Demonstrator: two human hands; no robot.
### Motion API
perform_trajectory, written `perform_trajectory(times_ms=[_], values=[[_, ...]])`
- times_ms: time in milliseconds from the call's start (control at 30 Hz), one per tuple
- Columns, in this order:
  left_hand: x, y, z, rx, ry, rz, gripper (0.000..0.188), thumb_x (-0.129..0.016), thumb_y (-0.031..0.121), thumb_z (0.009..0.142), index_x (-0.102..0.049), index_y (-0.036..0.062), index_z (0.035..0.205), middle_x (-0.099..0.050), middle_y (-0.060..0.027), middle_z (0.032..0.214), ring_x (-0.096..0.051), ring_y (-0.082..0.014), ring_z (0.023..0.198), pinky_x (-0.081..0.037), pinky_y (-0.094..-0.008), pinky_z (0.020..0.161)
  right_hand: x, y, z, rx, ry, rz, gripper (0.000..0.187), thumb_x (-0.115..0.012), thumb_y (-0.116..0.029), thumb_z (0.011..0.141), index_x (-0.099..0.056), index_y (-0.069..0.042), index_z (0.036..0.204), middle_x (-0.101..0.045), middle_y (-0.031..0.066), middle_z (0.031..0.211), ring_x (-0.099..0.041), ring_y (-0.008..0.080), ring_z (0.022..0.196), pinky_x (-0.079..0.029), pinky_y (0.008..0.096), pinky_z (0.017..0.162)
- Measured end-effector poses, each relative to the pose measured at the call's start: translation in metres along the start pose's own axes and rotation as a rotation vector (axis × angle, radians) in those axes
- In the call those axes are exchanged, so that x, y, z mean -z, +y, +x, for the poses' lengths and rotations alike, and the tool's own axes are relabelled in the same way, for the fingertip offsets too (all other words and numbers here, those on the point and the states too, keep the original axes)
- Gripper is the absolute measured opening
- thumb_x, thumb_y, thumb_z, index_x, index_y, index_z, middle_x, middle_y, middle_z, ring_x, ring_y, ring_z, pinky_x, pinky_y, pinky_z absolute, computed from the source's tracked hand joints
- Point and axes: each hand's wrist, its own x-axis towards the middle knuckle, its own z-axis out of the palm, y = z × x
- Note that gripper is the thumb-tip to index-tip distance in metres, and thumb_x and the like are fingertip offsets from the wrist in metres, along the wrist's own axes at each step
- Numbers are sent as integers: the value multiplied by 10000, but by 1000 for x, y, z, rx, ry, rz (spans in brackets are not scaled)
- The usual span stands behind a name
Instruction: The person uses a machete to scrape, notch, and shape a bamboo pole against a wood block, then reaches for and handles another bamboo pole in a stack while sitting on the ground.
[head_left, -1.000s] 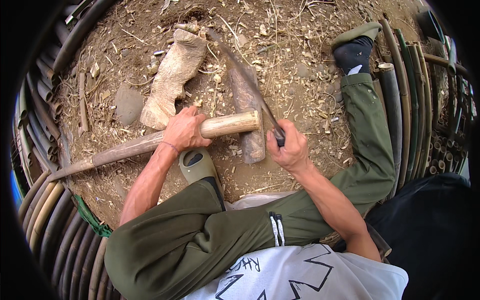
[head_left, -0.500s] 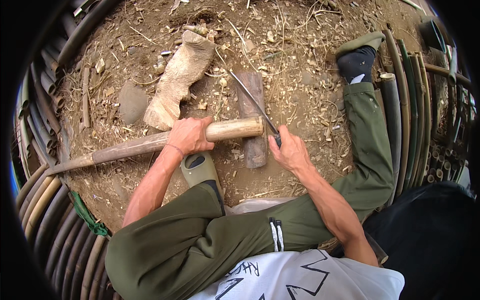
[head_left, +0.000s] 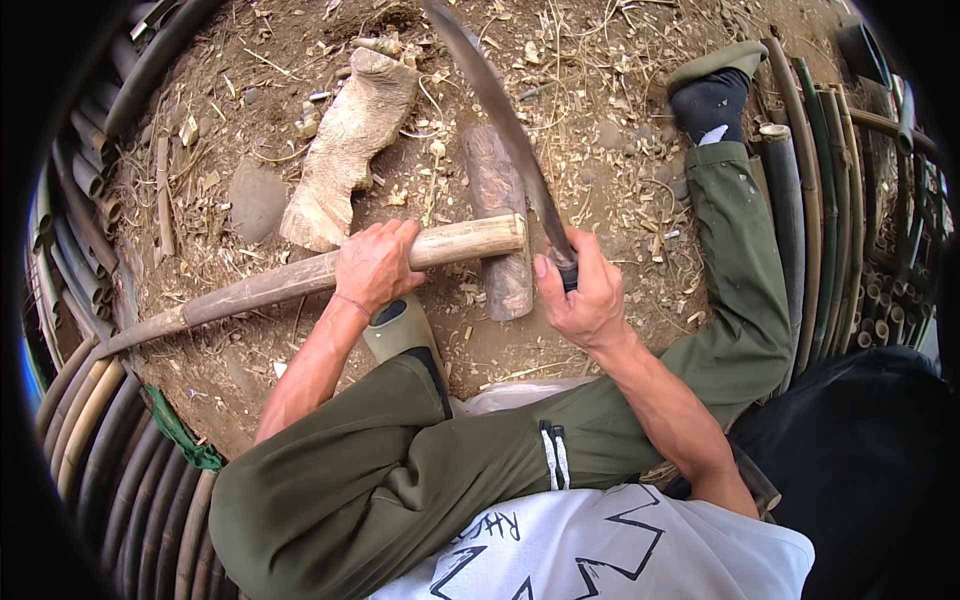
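My left hand [head_left: 377,264] is wrapped round a long pole [head_left: 270,290], near its pale right end. That end rests across a short dark wooden block [head_left: 505,285] on the ground, while the other end reaches the bamboo at the far left. In my right hand [head_left: 588,300] is the dark handle of a machete [head_left: 505,115]. Its long blade points up and away, tilted to the left, just beyond the pole's cut end and apart from it. Motion slightly blurs the blade.
A rough pale slab of wood [head_left: 350,150] lies past my left hand, beside a flat stone [head_left: 258,200]. Wood chips litter the dirt floor. Stacked bamboo poles [head_left: 130,480] line the left, and upright ones [head_left: 785,230] stand beyond my outstretched right leg [head_left: 735,260].
The machete blade has swung up from low over the block, and its broad side now shows. My right hand has turned with it. My left hand keeps its hold on the pole.
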Motion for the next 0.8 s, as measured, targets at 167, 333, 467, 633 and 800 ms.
perform_trajectory(times_ms=[167, 333, 467, 633, 800], values=[[6, 7, -1, -2, -10, 17, 514, -831, 272, 661, -603, 111, 1093, -635, -76, 964, -640, -286, 944, -522, -420, 811, -15, 71, -21, -158, -339, -372, 223, -595, -183, 959, -532, 3, 1065, -609, 199, 694, -641, 316, 569, -523, 403, 505], [-2, 5, -5, 2, 52, 39, 563, -859, 255, 637, -600, 126, 1120, -616, -61, 951, -622, -270, 936, -508, -424, 794, 3, 3, -4, -113, -95, 40, 218, -625, -175, 941, -550, 9, 1031, -642, 192, 747, -669, 329, 600, -528, 428, 513], [-13, 9, -7, -40, 242, 121, 576, -854, 203, 596, -589, 140, 1103, -583, -40, 929, -591, -245, 895, -482, -390, 770, -8, 37, -17, -43, -121, -73, 224, -651, -176, 919, -550, 6, 1001, -656, 205, 770, -666, 351, 611, -527, 440, 538], [-24, 10, -10, -53, 351, 175, 566, -831, 154, 578, -572, 144, 1081, -568, -36, 907, -583, -241, 875, -476, -381, 773, 0, 26, -8, -227, -281, -147, 212, -650, -182, 927, -556, -3, 987, -663, 212, 805, -668, 359, 621, -535, 437, 549], [-26, 8, -10, -63, 395, 179, 557, -817, 125, 579, -571, 143, 1079, -564, -36, 895, -582, -245, 871, -476, -381, 778, -2, 16, -4, -56, -97, -23, 225, -651, -197, 933, -549, -3, 985, -659, 211, 791, -670, 361, 608, -532, 445, 539]])
